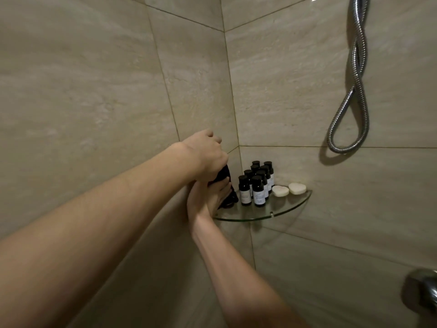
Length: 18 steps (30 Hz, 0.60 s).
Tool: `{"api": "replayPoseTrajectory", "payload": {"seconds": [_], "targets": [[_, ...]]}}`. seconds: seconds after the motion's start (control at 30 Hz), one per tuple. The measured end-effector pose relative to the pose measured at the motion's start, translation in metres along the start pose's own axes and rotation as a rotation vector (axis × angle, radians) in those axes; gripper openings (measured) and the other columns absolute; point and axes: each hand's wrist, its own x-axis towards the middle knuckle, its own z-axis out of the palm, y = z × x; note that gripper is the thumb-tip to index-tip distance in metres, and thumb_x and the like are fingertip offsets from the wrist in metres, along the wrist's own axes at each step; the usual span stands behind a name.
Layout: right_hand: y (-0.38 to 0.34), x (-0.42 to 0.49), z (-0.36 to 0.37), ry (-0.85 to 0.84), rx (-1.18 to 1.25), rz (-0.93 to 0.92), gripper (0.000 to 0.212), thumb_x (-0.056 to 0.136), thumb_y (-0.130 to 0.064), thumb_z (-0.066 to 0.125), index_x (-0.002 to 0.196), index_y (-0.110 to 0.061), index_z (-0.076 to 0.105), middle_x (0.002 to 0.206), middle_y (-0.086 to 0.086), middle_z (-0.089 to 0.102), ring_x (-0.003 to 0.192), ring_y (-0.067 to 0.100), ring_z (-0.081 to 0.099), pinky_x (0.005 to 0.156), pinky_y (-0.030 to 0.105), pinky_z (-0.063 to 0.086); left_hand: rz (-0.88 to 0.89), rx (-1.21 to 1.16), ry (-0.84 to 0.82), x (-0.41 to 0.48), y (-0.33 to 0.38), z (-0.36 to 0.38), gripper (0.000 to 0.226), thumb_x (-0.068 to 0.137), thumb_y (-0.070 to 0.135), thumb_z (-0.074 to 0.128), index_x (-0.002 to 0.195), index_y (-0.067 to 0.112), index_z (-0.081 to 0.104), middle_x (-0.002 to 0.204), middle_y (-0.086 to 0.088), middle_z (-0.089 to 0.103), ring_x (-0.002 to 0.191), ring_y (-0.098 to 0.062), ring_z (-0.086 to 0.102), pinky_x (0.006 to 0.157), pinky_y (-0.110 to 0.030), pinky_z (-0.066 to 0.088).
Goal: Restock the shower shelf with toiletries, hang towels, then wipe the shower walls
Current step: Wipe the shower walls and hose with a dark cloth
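Note:
A glass corner shelf [287, 210] is fixed where two beige tiled walls meet. On it stand several small dark bottles with white labels [257, 191], grouped toward the corner. Two white heart-shaped soaps [280, 191] lie to their right. Both my hands meet at the shelf's left end. My left hand [205, 153] is above, closed on the top of a black object [223, 175], perhaps a pouch or cloth. My right hand [210, 197] grips the same black object from below. Most of it is hidden by my fingers.
A chrome shower hose [354, 91] hangs in a loop on the right wall above the shelf. A chrome tap fitting [423, 292] juts out at the lower right edge. Beige tiled walls [94, 91] fill the left and back.

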Motion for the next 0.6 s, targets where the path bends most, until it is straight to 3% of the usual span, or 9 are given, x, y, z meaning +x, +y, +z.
{"api": "replayPoseTrajectory", "payload": {"seconds": [0.1,0.27,0.43,0.53,0.6], "targets": [[-0.001,-0.031,-0.013,-0.026,0.053,-0.046,0.06,0.106,-0.023,0.039,0.155,0.003,0.018,0.164,0.018,0.019,0.154,0.027,0.012,0.116,0.025,0.004,0.021,-0.007,0.061,-0.031,-0.001,0.006,0.027,0.096,0.036,0.048,0.11,0.025,0.067,0.113,0.003,0.069,0.113,-0.022,0.051,0.103,-0.039,0.039],[0.011,-0.098,-0.026,-0.144,0.069,-0.068,0.057,0.107,-0.02,0.032,0.16,-0.01,0.011,0.169,0.007,0.006,0.156,0.018,0.002,0.122,0.03,0.008,0.043,-0.071,0.075,-0.091,0.008,0.015,0.027,0.096,0.034,0.043,0.106,0.029,0.067,0.112,0.007,0.068,0.109,-0.021,0.052,0.098,-0.038,0.041],[0.036,-0.156,-0.043,-0.105,0.119,-0.121,0.05,0.104,-0.016,0.041,0.153,-0.02,0.038,0.162,-0.006,0.028,0.146,0.017,0.032,0.109,0.026,0.031,0.045,-0.082,0.121,-0.146,0.028,0.023,0.025,0.099,0.034,0.042,0.105,0.026,0.064,0.108,0.007,0.069,0.104,-0.02,0.051,0.094,-0.036,0.042],[0.05,-0.181,-0.054,-0.057,0.092,-0.191,0.044,0.096,-0.011,0.053,0.138,-0.022,0.052,0.144,-0.006,0.048,0.136,0.017,0.041,0.103,0.024,0.032,0.055,-0.105,0.209,-0.179,0.037,0.03,0.007,0.09,0.028,0.053,0.085,0.024,0.056,0.09,0.004,0.072,0.094,-0.022,0.055,0.088,-0.038,0.045],[0.055,-0.194,-0.059,-0.059,0.045,-0.221,0.042,0.09,-0.009,0.057,0.13,-0.023,0.056,0.135,-0.004,0.053,0.131,0.018,0.043,0.101,0.026,0.033,0.061,-0.087,0.297,-0.202,0.041,0.032,0.018,0.076,0.02,0.072,0.069,0.023,0.055,0.066,0.002,0.067,0.076,-0.025,0.057,0.073,-0.037,0.049]]}}
